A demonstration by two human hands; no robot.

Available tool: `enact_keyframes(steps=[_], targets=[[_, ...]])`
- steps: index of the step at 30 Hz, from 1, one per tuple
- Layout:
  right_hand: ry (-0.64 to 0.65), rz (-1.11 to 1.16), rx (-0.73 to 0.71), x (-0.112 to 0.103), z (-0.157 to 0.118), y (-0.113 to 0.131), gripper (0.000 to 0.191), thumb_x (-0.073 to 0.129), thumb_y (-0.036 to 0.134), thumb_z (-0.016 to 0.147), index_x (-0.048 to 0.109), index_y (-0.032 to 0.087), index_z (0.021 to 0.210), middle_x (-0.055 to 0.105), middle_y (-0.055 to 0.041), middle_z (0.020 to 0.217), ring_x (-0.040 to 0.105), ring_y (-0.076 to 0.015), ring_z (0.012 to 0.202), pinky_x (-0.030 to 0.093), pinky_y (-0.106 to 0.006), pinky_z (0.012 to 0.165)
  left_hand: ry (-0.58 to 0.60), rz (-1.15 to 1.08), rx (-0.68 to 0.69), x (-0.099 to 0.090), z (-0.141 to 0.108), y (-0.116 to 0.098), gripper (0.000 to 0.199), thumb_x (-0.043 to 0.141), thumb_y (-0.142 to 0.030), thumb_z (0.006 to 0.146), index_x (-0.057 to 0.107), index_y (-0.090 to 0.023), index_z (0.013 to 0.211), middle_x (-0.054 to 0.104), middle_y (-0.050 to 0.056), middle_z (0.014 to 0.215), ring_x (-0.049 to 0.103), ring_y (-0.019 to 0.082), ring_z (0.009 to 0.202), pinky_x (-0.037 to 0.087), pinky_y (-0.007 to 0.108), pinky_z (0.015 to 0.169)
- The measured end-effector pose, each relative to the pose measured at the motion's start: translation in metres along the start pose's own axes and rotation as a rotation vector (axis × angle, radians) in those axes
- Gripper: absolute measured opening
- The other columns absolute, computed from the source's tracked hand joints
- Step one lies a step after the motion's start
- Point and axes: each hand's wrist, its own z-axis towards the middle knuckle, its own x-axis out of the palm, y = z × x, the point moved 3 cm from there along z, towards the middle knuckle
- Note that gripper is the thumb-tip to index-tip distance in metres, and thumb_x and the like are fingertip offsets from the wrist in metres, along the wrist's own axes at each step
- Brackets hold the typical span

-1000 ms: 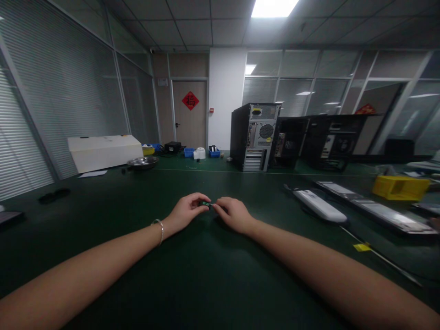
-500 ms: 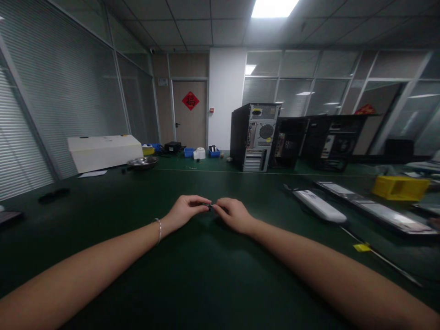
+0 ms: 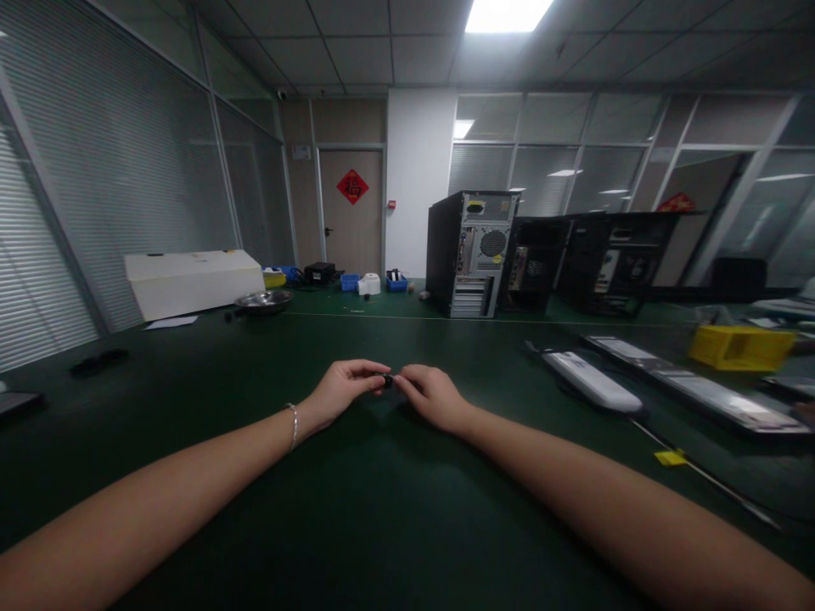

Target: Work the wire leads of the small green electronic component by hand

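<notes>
Just above the green table (image 3: 395, 509), my left hand (image 3: 342, 389) pinches a small black part (image 3: 388, 382) between thumb and fingers. The part is too small and dark for me to tell its kind. My right hand (image 3: 434, 397) faces it from the other side, its thumb and forefinger pressed together at the part's right edge. Whether those right fingertips hold the part, or something tiny, I cannot make out. A silver bracelet (image 3: 294, 426) circles my left wrist.
Computer towers (image 3: 474, 255) stand along the back right. On the right lie a white power strip-like device (image 3: 592, 380), long flat panels (image 3: 694, 386) and a yellow bin (image 3: 742, 348). A metal bowl (image 3: 263, 300) and a white box (image 3: 191, 284) sit at the back left.
The small black part has turned slightly in my left fingers and looks a bit higher. Both arms stay almost where they were. Something blurred now shows at the far right edge.
</notes>
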Motion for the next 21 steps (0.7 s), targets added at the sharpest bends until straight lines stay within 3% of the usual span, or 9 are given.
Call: enact_keyframes(steps=[5,11,21], targets=[[-0.041,0.003,0.065,-0.001,0.001,-0.004,0.03,0.036,0.034,0.094,0.056,0.018,0.078,0.058,-0.0012,0.075,0.051,-0.0125,0.069,0.035,-0.022,0.063,0.018,0.156,0.032,-0.001,-0.001,-0.004,0.023,0.06,-0.026,0.079,0.065,-0.015,0.098,0.067,0.007,0.094,0.061,0.018,0.082,0.048,0.031,0.075],[-0.001,-0.021,0.04,-0.001,0.001,-0.002,0.031,0.037,0.034,0.093,0.058,0.017,0.078,0.056,-0.001,0.074,0.05,-0.0121,0.069,0.033,-0.022,0.062,0.256,0.508,0.121,0.007,-0.004,-0.004,0.021,0.054,-0.031,0.083,0.064,-0.019,0.097,0.065,0.003,0.098,0.058,0.02,0.092,0.043,0.032,0.085],[0.013,-0.038,0.01,0.001,0.0,-0.001,0.031,0.038,0.034,0.093,0.059,0.018,0.077,0.057,-0.0011,0.073,0.049,-0.0121,0.068,0.033,-0.022,0.062,0.29,0.713,0.234,0.009,-0.006,-0.009,0.021,0.049,-0.031,0.087,0.066,-0.021,0.094,0.062,0.004,0.099,0.054,0.02,0.097,0.039,0.031,0.088]])
